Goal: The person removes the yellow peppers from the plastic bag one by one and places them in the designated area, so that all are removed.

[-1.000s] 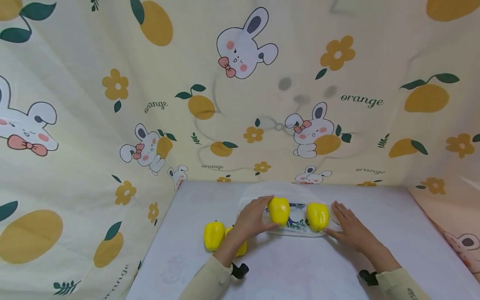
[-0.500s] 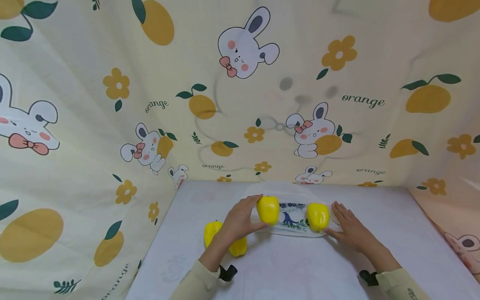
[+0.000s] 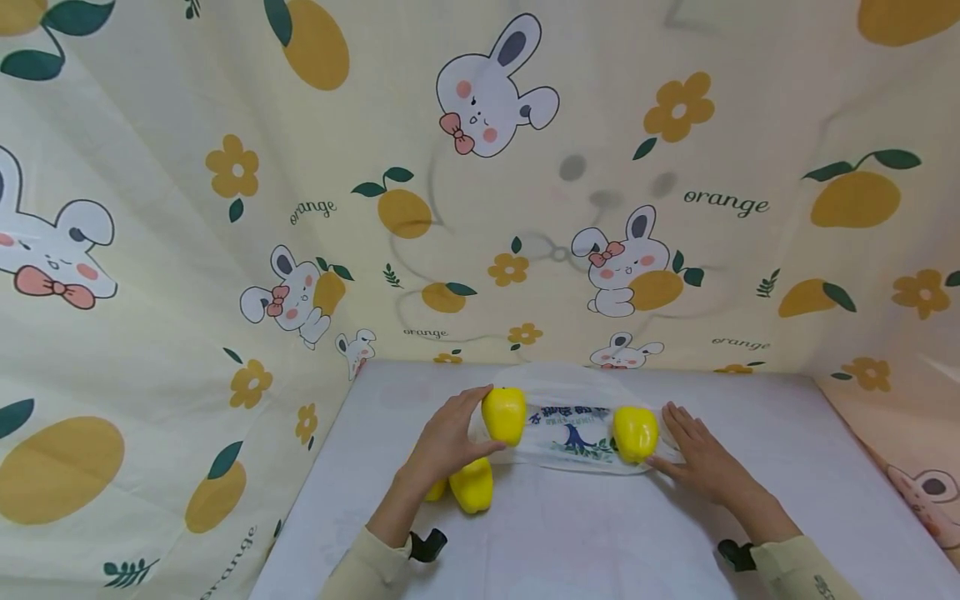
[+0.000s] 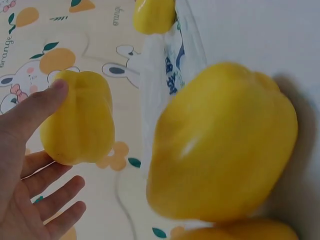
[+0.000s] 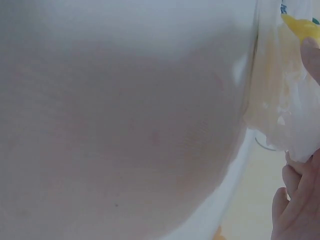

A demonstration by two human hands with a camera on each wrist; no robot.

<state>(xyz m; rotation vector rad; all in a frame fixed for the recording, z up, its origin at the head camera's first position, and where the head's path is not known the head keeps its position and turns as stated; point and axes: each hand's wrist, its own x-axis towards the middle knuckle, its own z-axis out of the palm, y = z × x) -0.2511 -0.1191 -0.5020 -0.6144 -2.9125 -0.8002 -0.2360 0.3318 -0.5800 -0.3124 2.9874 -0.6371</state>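
Observation:
In the head view, my left hand (image 3: 450, 437) pinches a yellow bell pepper (image 3: 504, 417) between thumb and fingers, above the left end of a white printed plastic bag (image 3: 551, 454). The left wrist view shows this held pepper (image 4: 80, 120) raised off the table, with several fingers spread below it. My right hand (image 3: 705, 454) lies with fingers extended at the bag's right end, beside a second yellow bell pepper (image 3: 636, 433) on the bag. Its thumb (image 5: 312, 60) is near that pepper, and crumpled bag plastic shows between thumb and fingers in the right wrist view.
Near my left wrist, a yellow bell pepper (image 3: 472, 485) rests on the white table (image 3: 585, 533). Another bell pepper (image 3: 437, 490) is mostly hidden behind my left hand. A printed curtain (image 3: 465, 208) stands behind the table and along its sides.
My left hand has moved left with its bell pepper, uncovering more of the bag's print. It now covers most of the far-left pepper. The right hand has stayed in place.

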